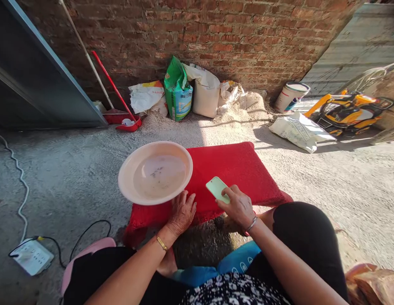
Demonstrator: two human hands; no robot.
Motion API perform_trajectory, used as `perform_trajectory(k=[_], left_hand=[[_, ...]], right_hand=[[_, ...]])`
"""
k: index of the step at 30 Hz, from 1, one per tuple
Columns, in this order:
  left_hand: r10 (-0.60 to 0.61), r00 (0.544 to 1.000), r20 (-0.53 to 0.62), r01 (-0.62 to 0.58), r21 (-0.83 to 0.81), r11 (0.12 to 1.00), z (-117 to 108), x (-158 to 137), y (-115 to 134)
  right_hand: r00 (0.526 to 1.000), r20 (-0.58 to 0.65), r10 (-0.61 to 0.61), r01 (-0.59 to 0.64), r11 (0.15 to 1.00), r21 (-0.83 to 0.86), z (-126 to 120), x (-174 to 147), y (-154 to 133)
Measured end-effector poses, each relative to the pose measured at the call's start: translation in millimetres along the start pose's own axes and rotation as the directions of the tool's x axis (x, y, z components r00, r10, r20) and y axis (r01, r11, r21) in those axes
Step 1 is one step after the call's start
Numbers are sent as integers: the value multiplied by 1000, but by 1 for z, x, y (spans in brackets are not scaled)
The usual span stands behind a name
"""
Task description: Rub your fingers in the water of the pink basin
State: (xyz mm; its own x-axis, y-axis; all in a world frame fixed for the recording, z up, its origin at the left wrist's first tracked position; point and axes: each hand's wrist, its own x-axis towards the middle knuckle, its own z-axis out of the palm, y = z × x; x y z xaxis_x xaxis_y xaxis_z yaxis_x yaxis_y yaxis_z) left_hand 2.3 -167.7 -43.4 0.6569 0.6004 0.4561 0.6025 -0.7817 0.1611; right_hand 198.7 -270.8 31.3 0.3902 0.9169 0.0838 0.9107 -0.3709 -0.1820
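Observation:
My right hand [238, 206] holds a pale green phone [216, 188] over the near edge of a red mat [235, 169] on the concrete floor. My left hand [182, 213] rests on the mat with fingers spread, at the near rim of a shallow pink basin [129, 186]. The basin holds water with a few dark specks and lies half on the mat's left end. I sit on the floor with my knees on either side.
Sacks [205, 91] and a green bag [177, 91] lean on the brick wall beside spilled grain [244, 112]. A red dustpan [127, 123] and broom stand at left, a power strip [32, 256] with cables at near left, a bucket [291, 96] and yellow toy car [349, 110] at right.

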Motion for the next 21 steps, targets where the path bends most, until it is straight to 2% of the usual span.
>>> perform_trajectory(k=[3,5,7,9,11,12,14,16,18,20,21], left_hand=[[18,1000,-11,-17,19,1000,-1,0,0],[8,1000,-8,-7,21,1000,-1,0,0],[-9,1000,-3,9,23,1000,-1,1,2],[-17,1000,6,17,31,999,-1,1,3],[-21,999,25,20,40,999,-2,2,5],[-26,999,38,24,46,999,-2,2,5],[-40,997,63,36,60,998,-3,3,6],[-46,996,75,40,73,997,-5,4,6],[-37,997,70,31,77,997,-6,4,6],[-30,997,70,25,71,997,-6,5,5],[-31,997,73,26,67,997,-6,5,6]], right_hand=[[990,30,-139,138,990,42,17,7,-19],[991,46,-127,126,992,25,18,12,-7],[999,38,-23,25,999,-37,11,18,21],[990,11,144,-142,984,-107,0,24,50],[960,-24,281,-281,950,-135,-10,29,66],[951,-36,308,-310,942,-131,-12,30,65],[965,-46,260,-263,960,-91,-10,30,48],[993,-29,115,-116,993,-32,0,30,16],[999,1,-34,34,999,23,12,31,-16],[994,31,-107,106,993,44,21,34,-31],[993,44,-107,105,994,42,23,37,-30]])
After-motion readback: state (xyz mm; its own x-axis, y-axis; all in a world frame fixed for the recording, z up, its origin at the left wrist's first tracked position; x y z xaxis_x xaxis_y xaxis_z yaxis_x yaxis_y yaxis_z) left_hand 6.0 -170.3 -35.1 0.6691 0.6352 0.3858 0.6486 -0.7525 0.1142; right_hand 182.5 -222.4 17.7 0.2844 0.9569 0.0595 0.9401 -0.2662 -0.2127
